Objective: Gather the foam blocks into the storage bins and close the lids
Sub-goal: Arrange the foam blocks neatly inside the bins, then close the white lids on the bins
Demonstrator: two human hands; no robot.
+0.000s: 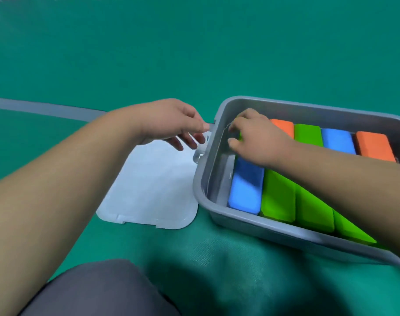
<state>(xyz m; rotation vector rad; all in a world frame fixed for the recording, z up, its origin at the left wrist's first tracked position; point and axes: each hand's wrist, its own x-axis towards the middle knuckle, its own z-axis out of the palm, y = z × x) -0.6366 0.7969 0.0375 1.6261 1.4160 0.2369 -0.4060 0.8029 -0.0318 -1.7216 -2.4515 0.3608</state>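
A grey storage bin (pixel 208 179) sits on the green floor at the right, filled with foam blocks in two rows: a blue block (pixel 245 185), green blocks (pixel 278 197), an orange block (pixel 374 144) and others. My right hand (pixel 260 137) is inside the bin at its far left corner, fingers curled round a green block (pixel 240 136) that is mostly hidden under the hand. My left hand (pixel 174 124) hovers just outside the bin's left wall, fingers relaxed and empty, above the white lid (pixel 148 185) lying flat on the floor.
The lid's hinge clip (pixel 200 156) meets the bin's left rim. A grey line (pixel 46 108) crosses the green floor at the left. My knee in dark grey trousers (pixel 98 290) is at the bottom.
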